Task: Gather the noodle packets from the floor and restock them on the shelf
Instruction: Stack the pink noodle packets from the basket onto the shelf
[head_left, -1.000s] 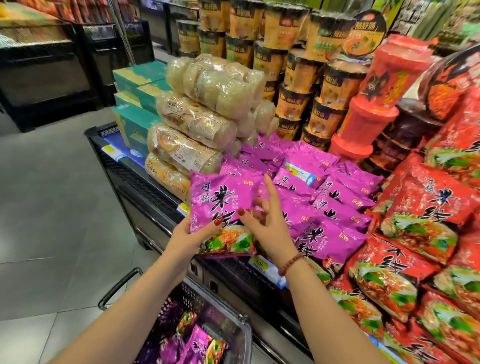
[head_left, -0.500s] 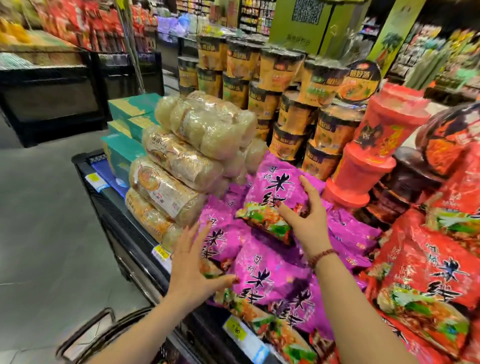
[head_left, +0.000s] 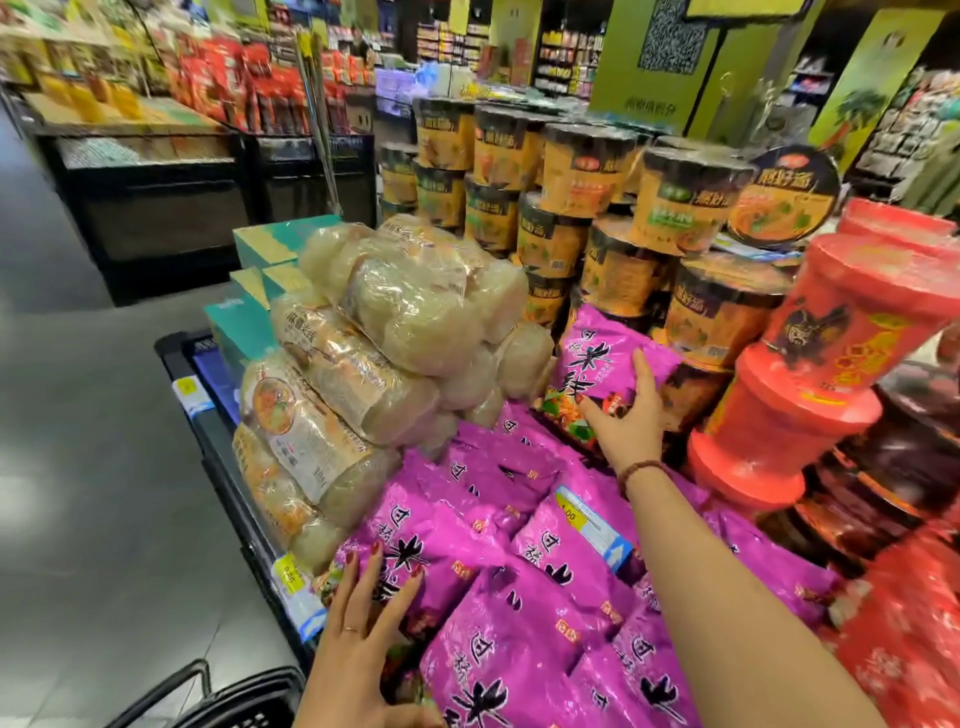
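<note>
Propping purple packet (head_left: 597, 358) upright against the cups (head_left: 717, 312).
My right hand (head_left: 631, 421) presses it flat-fingered; left hand (head_left: 363, 629), spread wide, steadies front pile (head_left: 519, 623).

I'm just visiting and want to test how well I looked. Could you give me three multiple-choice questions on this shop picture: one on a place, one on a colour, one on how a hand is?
1. Where does the packet under the right hand stand?
A. right at the front
B. at the back of the purple heap, against the cups
C. hidden at the bottom

2. What colour are the big tubs right of the cups?
A. red
B. green
C. white

3. How does the left hand lie on the heap?
A. in a fist
B. flat, fingers spread
C. pointing with one finger

Answers:
1 B, it stands upright against the cups behind the heap.
2 A, both stacked tubs are bright red.
3 B, the palm rests on the front packets with straight fingers.
</note>
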